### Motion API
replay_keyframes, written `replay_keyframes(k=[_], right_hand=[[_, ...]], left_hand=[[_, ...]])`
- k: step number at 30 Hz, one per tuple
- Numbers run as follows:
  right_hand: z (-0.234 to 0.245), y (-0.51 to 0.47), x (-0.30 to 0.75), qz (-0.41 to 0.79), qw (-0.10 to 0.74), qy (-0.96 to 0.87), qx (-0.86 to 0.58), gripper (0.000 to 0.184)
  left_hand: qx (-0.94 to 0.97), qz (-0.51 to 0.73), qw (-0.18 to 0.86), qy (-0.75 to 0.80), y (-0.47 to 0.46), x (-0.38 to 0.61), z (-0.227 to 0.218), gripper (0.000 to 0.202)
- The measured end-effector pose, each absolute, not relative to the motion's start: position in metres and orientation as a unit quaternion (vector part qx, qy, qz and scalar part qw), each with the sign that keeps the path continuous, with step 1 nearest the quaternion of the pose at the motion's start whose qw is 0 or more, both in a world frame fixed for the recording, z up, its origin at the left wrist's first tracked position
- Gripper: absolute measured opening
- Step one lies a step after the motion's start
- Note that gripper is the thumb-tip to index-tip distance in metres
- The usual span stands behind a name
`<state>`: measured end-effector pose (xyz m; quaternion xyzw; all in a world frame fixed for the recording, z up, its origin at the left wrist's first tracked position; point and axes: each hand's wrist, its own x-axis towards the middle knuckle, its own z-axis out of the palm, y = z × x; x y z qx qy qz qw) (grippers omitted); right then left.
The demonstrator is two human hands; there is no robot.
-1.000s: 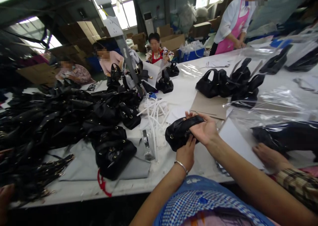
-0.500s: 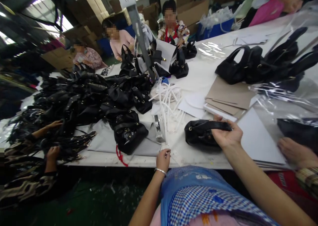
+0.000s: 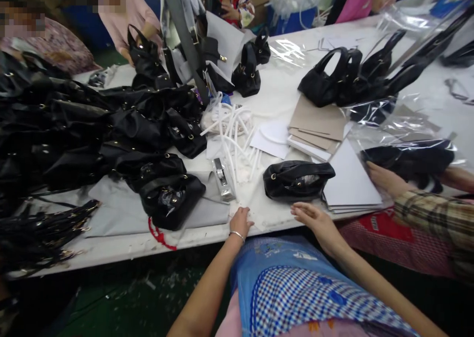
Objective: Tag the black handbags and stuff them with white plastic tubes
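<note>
A small black handbag [image 3: 299, 181] with gold rings lies on the white table in front of me, its strap across the top. Just below its near side, my right hand [image 3: 314, 222] is open and holds nothing, fingers stretched out. My left hand [image 3: 241, 222], with a bangle at the wrist, rests at the table's front edge; its thumb stands apart from the fingers and nothing shows in it. Above that hand lies a silver tape dispenser [image 3: 222, 180]. To the left, another black handbag [image 3: 172, 199] with clear plastic inside sits on grey cloth.
Black bags [image 3: 81, 125] are heaped at left, near black straps [image 3: 48, 233]. White tubes [image 3: 233, 130] lie mid-table by a grey post [image 3: 187, 41]. Right of the handbag is a stack of white boards [image 3: 351, 179]. A co-worker's hands [image 3: 387, 179] handle a plastic-covered black bag at right.
My right hand has let go of the handbag's strap and drawn back toward the table edge. The fingers of my left hand have spread. The view has shifted down and right.
</note>
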<state>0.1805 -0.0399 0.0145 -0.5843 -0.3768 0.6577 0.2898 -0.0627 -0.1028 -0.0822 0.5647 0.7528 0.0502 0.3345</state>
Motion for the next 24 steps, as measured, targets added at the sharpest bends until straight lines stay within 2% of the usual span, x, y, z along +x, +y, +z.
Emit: replay_keyframes(k=[3,7,12,15,20,24], right_hand=[[-0.017,-0.057,0.168,0.627,0.193,-0.497,-0.569,0.024],[-0.056,-0.049,0.127,0.515,0.133,-0.649,-0.544,0.018],[-0.090,-0.028,0.070,0.455,0.102,-0.674,-0.573,0.015],[-0.101,-0.022,0.057,0.444,0.075,-0.673,-0.587,0.005],[-0.102,-0.019,0.072,0.454,0.086,-0.659,-0.593,0.004],[-0.094,-0.023,0.093,0.506,0.132,-0.613,-0.593,0.010]], left_hand=[[0.570,0.030,0.323,0.755,-0.108,-0.062,-0.089,0.049],[0.553,0.041,0.329,0.765,-0.109,-0.059,-0.093,0.043],[0.517,0.033,0.325,0.791,-0.103,-0.050,-0.091,0.038],[0.509,0.035,0.316,0.800,-0.103,-0.047,-0.090,0.035],[0.523,0.057,0.318,0.789,-0.112,-0.043,-0.092,0.018],[0.539,0.106,0.304,0.778,-0.120,-0.041,-0.100,0.043]])
